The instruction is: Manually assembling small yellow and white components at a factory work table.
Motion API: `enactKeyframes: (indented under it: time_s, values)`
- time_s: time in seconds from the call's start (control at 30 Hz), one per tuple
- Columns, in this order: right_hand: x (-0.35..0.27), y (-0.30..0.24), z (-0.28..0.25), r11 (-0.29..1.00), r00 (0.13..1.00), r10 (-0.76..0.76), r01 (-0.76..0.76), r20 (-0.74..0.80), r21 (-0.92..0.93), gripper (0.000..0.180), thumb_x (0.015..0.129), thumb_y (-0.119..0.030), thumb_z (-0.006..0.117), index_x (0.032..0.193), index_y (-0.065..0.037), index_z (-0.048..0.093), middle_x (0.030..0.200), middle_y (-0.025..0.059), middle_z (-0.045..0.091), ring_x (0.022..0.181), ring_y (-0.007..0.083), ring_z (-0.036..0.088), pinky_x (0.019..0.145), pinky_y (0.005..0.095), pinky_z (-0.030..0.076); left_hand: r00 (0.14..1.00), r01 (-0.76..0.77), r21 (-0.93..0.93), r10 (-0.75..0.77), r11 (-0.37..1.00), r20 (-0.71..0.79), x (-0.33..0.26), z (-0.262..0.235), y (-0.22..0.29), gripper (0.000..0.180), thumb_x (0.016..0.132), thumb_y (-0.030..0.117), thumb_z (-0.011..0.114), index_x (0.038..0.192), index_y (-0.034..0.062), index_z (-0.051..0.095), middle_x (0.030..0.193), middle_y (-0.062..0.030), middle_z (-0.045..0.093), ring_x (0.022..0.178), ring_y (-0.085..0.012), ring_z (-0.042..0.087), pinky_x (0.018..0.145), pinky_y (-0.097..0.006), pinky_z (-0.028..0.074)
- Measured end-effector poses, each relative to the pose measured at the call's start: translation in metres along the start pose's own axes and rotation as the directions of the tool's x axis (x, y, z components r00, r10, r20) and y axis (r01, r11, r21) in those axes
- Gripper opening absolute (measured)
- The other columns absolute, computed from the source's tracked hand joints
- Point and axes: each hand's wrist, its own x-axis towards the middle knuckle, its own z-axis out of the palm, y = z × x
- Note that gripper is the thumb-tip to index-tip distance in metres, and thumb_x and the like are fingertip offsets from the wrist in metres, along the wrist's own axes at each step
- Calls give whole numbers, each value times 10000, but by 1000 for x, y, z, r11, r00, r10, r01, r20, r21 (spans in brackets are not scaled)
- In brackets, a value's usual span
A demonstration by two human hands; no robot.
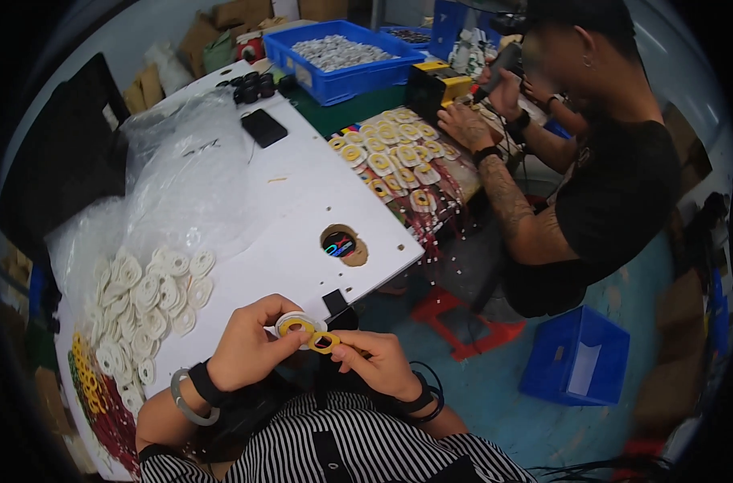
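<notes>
My left hand (258, 336) pinched a white casing (289, 319), and my right hand (380, 362) a yellow ring (325, 350) at its four o'clock.

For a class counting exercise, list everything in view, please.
table: one, white, left
rounded parts: many, white, lower left
wired rings: many, yellow, lower left
plastic bagging: uncounted, clear, left
phone: one, black, on table
screen: one, black, left
bin: one, blue, back
co-worker: at least one, black clothing, right
assemblies: many, white/yellow, beside co-worker
floor: one, blue, right
stool: one, red, floor
crate: one, blue, floor
disc: one, white/yellow, below centre
ring: one, yellow, below centre
left hand: one, bare, on disc
right hand: one, bare, on ring
</notes>
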Motion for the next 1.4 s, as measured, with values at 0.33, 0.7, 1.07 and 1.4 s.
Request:
enactKeyframes:
  time_s: [0.33,0.7,1.07,1.4]
  values:
    - [-35,23,-88,819,957,41,132,-286,559,262,963,-116,549,1116,86,618,1028,191,672,776,234,705,656,271,574,954,165,-151,-119,975,275,142,-6,70,341,860,152,704,1139,26,554,966,-61,669,829,-151,664,637,-293,583]
    - [-51,73,-156,864,732,230,149,-641,480,207,982,-110,481,1002,62,596,1079,215,632,916,360,682,655,386,602,955,127,-79,-101,989,280,424,8,25,299,932,172,600,1215,77,584,917,4,673,694,-76,583,565,-229,447]
    - [-33,74,-148,923,738,282,-35,-613,383,265,928,-182,597,989,72,639,836,168,669,690,251,685,660,357,566,992,-121,486,116,865,39,529,26,-31,367,818,178,707,1140,9,657,1015,-143,691,861,-225,658,779,-325,523]
    - [-8,47,-123,887,890,345,-204,-300,415,231,928,-153,598,1032,54,613,849,149,662,642,178,638,615,300,537,937,-346,310,340,886,75,412,-42,11,212,901,126,615,1053,-15,661,944,-68,689,841,-135,635,774,-272,511]
